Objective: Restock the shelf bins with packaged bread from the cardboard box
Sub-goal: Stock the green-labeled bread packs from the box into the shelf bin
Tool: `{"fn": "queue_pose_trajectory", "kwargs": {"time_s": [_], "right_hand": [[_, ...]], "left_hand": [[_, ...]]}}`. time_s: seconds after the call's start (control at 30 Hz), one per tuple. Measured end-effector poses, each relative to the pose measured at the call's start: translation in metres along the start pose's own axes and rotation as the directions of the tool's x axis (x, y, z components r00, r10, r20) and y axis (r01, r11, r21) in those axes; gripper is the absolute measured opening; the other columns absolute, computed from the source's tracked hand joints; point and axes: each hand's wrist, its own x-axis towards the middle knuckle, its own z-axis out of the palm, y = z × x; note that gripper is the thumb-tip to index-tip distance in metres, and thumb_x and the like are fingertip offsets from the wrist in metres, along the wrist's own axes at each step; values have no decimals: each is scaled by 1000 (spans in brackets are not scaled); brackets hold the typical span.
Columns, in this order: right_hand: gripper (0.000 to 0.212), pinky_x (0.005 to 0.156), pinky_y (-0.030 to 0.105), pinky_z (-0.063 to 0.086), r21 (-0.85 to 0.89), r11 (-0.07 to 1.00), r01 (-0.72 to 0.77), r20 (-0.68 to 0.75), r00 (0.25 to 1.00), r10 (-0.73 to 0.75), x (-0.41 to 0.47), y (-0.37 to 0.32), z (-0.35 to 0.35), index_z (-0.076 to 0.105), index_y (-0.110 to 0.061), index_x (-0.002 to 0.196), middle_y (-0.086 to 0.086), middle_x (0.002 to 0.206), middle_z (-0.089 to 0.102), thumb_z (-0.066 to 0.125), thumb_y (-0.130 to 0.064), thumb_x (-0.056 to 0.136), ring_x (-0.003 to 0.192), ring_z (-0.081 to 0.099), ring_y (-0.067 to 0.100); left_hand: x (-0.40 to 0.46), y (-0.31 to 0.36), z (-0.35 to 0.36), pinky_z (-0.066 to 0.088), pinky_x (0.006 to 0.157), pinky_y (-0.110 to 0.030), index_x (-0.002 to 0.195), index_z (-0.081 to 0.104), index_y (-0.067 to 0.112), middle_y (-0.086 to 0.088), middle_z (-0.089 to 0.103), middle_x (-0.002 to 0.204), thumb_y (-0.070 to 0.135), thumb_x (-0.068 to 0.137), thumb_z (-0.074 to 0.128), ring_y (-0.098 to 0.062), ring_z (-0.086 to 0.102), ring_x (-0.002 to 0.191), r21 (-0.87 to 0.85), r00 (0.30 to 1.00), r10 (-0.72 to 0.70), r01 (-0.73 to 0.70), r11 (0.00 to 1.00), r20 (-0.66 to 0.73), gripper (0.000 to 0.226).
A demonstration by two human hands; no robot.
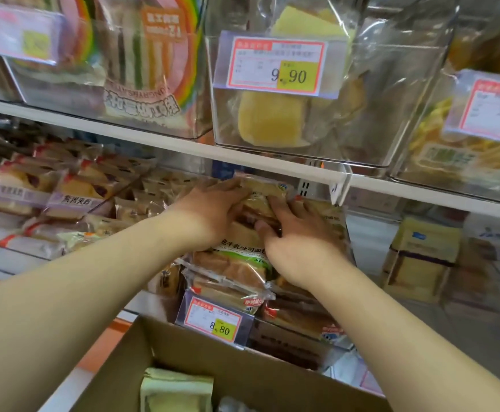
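Under the white shelf edge point(183, 144), both hands are on one bread package point(260, 200) that lies on top of the stack in the middle shelf bin point(299, 341). The left hand point(210, 212) holds the package from its left side, with fingers bent over the wrapper. The right hand point(299, 239) presses on it from the right, fingers spread and a little curled, the thumb tucked against the wrapper. Between the package and the shelf edge above there is only a narrow gap. The bin is already full of packages almost to this height, and a price tag point(216, 321) reading 8.80 hangs on its front. To the right of the bin an open space reaches as far as a yellow carton point(421, 257). Below, close to the camera, the cardboard box point(213, 364) stands open, and a pale green package point(174, 391) lies inside it.
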Motion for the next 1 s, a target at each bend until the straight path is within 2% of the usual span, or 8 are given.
{"fn": "queue_pose_trajectory", "kwargs": {"time_s": [0.17, 0.33, 0.43, 0.53, 0.67, 0.73, 0.9, 1.0], "right_hand": [[69, 129, 47, -3, -2, 1000, 21, 19, 1000, -21, -5, 4, -6, 2, -50, 164, -9, 177, -2, 30, -69, 104, 163, -7, 24], [80, 130, 51, 12, 153, 984, 95, -94, 992, -81, -25, 20, -13, -4, -54, 162, -9, 175, 13, 43, -66, 99, 162, 0, 21], [79, 131, 46, 13, 187, 970, 153, -133, 983, -130, -62, 30, -24, -2, -52, 164, -12, 175, 15, 46, -62, 102, 162, 2, 16], [74, 130, 39, 18, 174, 967, 188, -165, 973, -159, -111, 35, -28, 8, -45, 166, -14, 173, 18, 48, -58, 105, 160, 11, 11], [64, 120, 19, 23, 103, 937, 335, -230, 924, -305, -169, 35, -15, 29, -33, 162, -17, 163, 35, 55, -44, 105, 152, 28, 2], [57, 119, 22, 31, 116, 915, 387, -219, 908, -357, -190, 37, 0, 41, -27, 156, -12, 155, 46, 58, -38, 103, 145, 39, 5], [52, 109, 30, 44, 176, 936, 303, 82, 943, -321, -215, 43, 57, 48, -26, 148, -7, 141, 57, 65, -35, 100, 130, 53, 11], [58, 110, 36, 46, 129, 949, 289, 313, 896, -316, -214, 46, 91, 46, -25, 150, -2, 142, 58, 68, -35, 97, 132, 55, 18]], "left_hand": [[-7, 5, -5, 0, 126, -49, 161, 14, 52, 26, -2, 169, 51, 110, 25, -20, -4, 159, 1, 998, -35, 35, 999, 46, 52], [-47, 18, -10, 11, 128, -45, 159, 30, 43, 10, 15, 172, 46, 106, 36, -26, 11, 159, -103, 986, 62, -78, 992, -154, 54], [-91, 33, -12, 10, 128, -36, 159, 33, 40, 11, 21, 170, 45, 108, 40, -17, 13, 158, -110, 975, 116, -139, 984, -190, 53], [-139, 49, -8, 0, 122, -19, 160, 31, 41, 22, 19, 167, 45, 107, 42, -6, 10, 156, -156, 972, 149, -179, 971, -183, 54], [-193, 68, 1, 2, 117, -14, 159, 30, 44, 29, 16, 165, 48, 106, 43, 7, 8, 152, -242, 986, 129, -152, 958, -107, 55], [-214, 73, 6, 5, 114, -11, 159, 32, 43, 28, 21, 164, 49, 106, 45, 8, 13, 151, -268, 991, 110, -127, 955, -79, 55], [-249, 66, 37, 16, 119, -15, 157, 42, 32, 14, 32, 165, 46, 104, 51, -2, 28, 150, -275, 997, 64, -47, 960, 51, 55], [-259, 59, 50, 21, 124, -25, 158, 39, 34, 15, 31, 165, 51, 103, 50, -5, 27, 152, -216, 987, 50, -17, 976, 151, 58]]}}
